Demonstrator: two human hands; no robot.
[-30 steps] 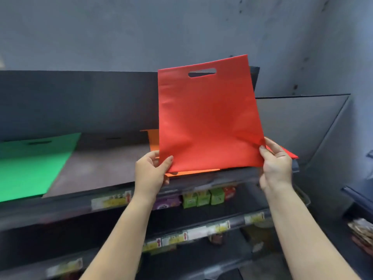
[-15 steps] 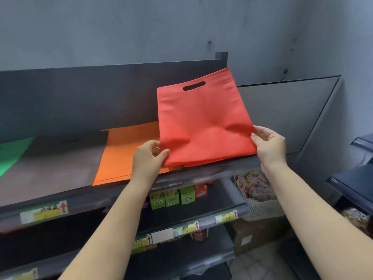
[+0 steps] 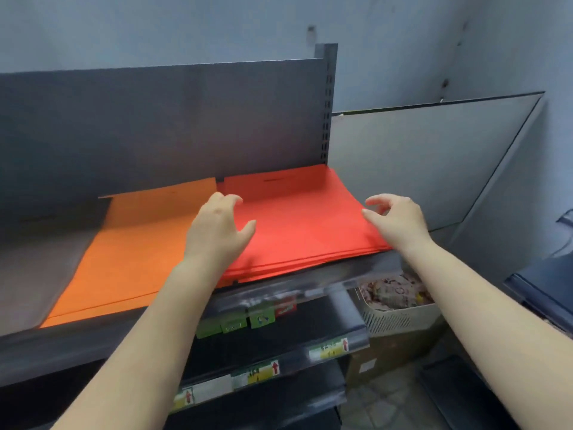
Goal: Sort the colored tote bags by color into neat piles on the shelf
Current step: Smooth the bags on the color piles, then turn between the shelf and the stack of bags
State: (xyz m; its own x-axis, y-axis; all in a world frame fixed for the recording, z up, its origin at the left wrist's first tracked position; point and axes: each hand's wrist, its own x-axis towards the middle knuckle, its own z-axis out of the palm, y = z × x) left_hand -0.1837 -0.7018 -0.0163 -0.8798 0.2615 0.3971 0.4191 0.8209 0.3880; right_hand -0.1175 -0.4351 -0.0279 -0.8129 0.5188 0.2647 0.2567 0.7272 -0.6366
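On the shelf (image 3: 310, 274), two bag piles (image 3: 297, 218) lie side by side (edges touching).

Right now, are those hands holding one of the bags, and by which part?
Nothing is held. The left hand and right hand hover with loose fingers over the red tote bag pile, which lies flat on the shelf.

The red tote bags (image 3: 297, 221) lie flat in a neat pile at the right end of the shelf (image 3: 93, 346), handle slots toward the back. Just beside them on the left lies the flat orange pile (image 3: 133, 249), its edge touching the red one.
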